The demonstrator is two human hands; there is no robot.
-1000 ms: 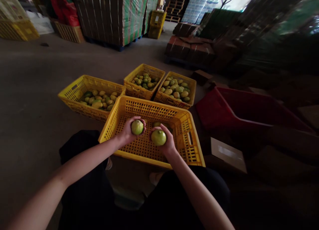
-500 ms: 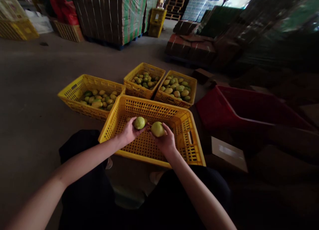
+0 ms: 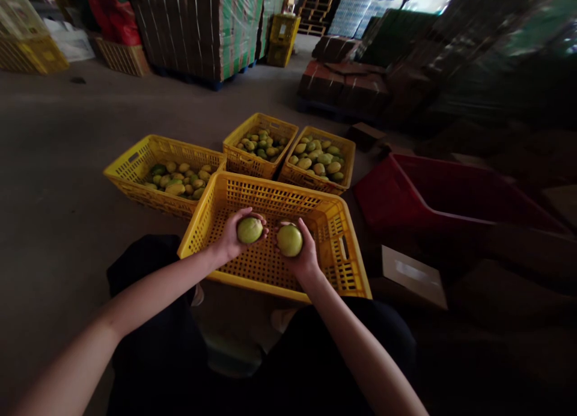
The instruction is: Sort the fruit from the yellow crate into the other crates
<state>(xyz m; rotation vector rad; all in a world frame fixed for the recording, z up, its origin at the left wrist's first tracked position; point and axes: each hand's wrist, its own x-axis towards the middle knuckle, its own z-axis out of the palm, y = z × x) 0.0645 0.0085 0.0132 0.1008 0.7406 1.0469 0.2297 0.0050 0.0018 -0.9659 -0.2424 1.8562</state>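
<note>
Over the near yellow plastic crate, my left hand is closed around a yellowish-green mango. A second mango, also yellowish green, rests in the curled fingers of my right hand. The two fruits are side by side with a small gap between them, and the hands do not touch. Beneath them shows the perforated crate floor; my hands and forearms hide part of it.
Beyond the near crate stand a left crate, a middle crate and a right crate, all yellow and holding several mangoes. A red bin and a cardboard flap lie to the right. Wrapped pallet stacks stand behind.
Both mangoes have been turned in my hands, showing other sides. The left one has shifted slightly down and left, the right one slightly right.
</note>
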